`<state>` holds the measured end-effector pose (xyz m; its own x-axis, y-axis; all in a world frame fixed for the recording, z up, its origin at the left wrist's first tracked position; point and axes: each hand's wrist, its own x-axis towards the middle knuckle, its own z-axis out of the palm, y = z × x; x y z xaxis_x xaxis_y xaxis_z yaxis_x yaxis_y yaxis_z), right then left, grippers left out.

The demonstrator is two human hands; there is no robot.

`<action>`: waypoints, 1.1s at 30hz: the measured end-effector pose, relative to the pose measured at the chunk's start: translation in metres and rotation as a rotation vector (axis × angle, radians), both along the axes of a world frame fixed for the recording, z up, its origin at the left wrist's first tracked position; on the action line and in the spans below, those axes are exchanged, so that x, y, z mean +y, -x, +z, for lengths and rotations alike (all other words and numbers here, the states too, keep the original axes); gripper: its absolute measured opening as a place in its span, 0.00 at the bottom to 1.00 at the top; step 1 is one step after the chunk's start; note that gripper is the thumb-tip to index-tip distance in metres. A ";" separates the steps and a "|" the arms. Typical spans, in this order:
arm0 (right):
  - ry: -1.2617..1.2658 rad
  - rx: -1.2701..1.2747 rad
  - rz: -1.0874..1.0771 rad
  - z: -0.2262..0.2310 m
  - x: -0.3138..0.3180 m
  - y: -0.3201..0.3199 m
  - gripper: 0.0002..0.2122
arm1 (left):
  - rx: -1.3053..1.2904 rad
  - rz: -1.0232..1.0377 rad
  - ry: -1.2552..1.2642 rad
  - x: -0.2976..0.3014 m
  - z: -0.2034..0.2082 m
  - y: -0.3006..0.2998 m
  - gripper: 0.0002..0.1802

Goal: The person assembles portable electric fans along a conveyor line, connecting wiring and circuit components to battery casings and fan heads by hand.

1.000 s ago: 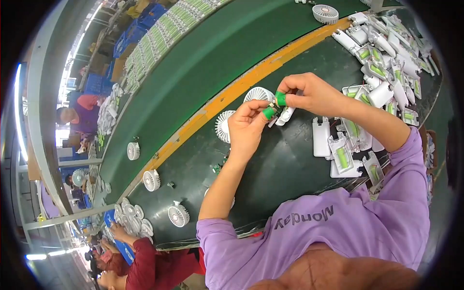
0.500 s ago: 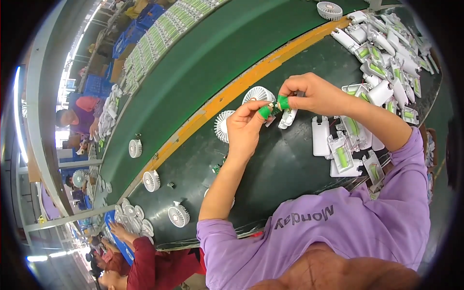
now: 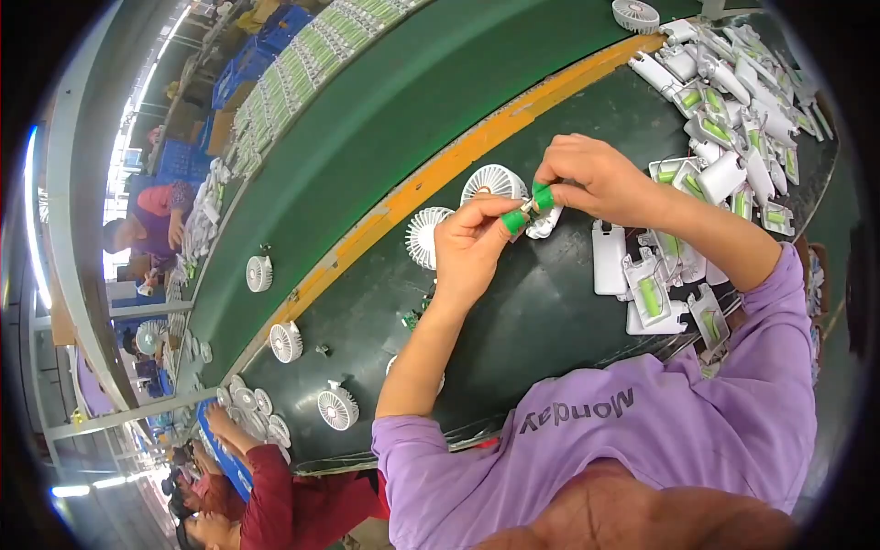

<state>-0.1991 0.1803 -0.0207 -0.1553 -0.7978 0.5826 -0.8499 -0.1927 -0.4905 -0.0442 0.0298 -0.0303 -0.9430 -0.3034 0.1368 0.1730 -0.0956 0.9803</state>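
Above the dark green bench, my left hand and my right hand meet, thumb and finger of each pinched together. Green tape wraps both thumbs. Between the fingertips is a small pale piece, too small to name and mostly covered by the fingers. Just behind my hands lie two round white fan heads, one with a ribbed grille and one beside my left hand. A white plastic handle part shows below my right fingertips, partly hidden.
White handle shells with green battery cells are heaped at the right, with a smaller group nearer me. Fan heads and a small green circuit board lie leftward. A yellow strip borders the green conveyor. Co-workers sit at left.
Both hands have shifted slightly to the right, their fingertips still together. The white handle part now shows less. A fan head on the conveyor has moved toward the upper right.
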 end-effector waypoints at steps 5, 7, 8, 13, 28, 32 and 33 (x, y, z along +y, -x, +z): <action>-0.157 -0.364 -0.008 0.003 0.003 -0.007 0.05 | 0.048 0.025 0.049 0.004 0.000 -0.001 0.07; -0.167 -0.378 0.000 0.006 0.003 -0.007 0.04 | 0.070 0.083 0.244 0.003 -0.002 -0.001 0.06; -0.177 -0.391 0.008 0.008 0.003 -0.007 0.04 | 0.069 0.083 0.244 0.004 -0.001 -0.001 0.06; -0.190 -0.383 0.011 0.008 0.003 -0.005 0.04 | 0.041 0.075 0.220 0.006 -0.002 -0.003 0.07; -0.456 -0.619 0.013 0.005 0.024 0.017 0.06 | -0.152 0.007 0.226 0.015 0.002 0.021 0.05; -0.141 -0.088 -0.128 0.027 0.068 0.035 0.07 | -0.252 0.104 0.182 -0.003 0.011 0.045 0.05; -0.172 -0.152 -0.167 0.039 0.088 0.036 0.08 | -0.255 0.122 0.134 -0.016 0.018 0.055 0.07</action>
